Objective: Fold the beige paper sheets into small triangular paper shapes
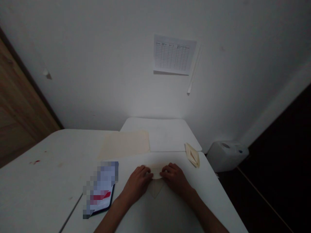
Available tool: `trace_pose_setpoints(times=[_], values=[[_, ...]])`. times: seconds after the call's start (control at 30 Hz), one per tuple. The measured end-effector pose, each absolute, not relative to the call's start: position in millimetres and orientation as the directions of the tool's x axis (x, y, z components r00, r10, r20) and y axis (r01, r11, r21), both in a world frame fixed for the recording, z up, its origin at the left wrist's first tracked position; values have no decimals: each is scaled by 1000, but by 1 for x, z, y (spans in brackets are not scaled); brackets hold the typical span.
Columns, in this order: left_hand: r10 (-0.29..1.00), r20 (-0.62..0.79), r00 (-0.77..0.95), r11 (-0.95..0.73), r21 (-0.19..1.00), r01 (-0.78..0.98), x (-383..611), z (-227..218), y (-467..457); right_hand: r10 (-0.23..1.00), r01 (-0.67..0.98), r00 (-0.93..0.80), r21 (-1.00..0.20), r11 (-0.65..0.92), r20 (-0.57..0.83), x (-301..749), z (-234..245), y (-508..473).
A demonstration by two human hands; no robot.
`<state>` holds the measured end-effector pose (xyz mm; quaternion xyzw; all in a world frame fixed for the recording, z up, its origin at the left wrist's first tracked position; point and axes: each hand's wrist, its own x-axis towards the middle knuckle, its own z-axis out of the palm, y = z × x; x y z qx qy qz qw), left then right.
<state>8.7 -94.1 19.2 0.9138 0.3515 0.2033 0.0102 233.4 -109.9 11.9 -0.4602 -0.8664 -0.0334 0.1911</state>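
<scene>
Both bare hands sit close together near the middle of the white counter, with the folded paper between them. This cream piece has a rounded upper edge, and a pale, faint triangular point shows below it, pointing toward the person. The left hand is on the paper's left end and the right hand on its right end. The fingers of both hands are curled inward and closed on those ends, with only a narrow strip of paper showing between the two hands. Just beyond the right hand, a folded paper boat shape lies on the counter, pointed at both ends. Beyond the hands and to the left lies a flat cream sheet, its far edge reaching the seam with a second white counter set behind the first. Left of the left hand is a dark-edged device, its surface pixelated apart from a red patch, so its details cannot be made out. A small red stain marks the counter's left side. A printed grid chart is fixed to the white wall above, and a white plastic container stands beyond the counter's right edge.
</scene>
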Motion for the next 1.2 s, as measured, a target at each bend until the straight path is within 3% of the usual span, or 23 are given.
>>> trace_pose_setpoints(times=[0.27,0.7,0.9,1.2], values=[[543,397,740,-809,11,587,9,-1,-94,709,757,-627,39,652,324,235,17,-115],[562,347,750,-819,112,562,7,7,-99,681,703,-691,8,711,243,233,26,-118],[576,343,742,-812,133,568,7,9,-104,695,714,-662,-46,699,281,233,22,-120],[578,352,736,-807,114,579,9,8,-107,778,760,-528,-218,612,340,224,25,-138]])
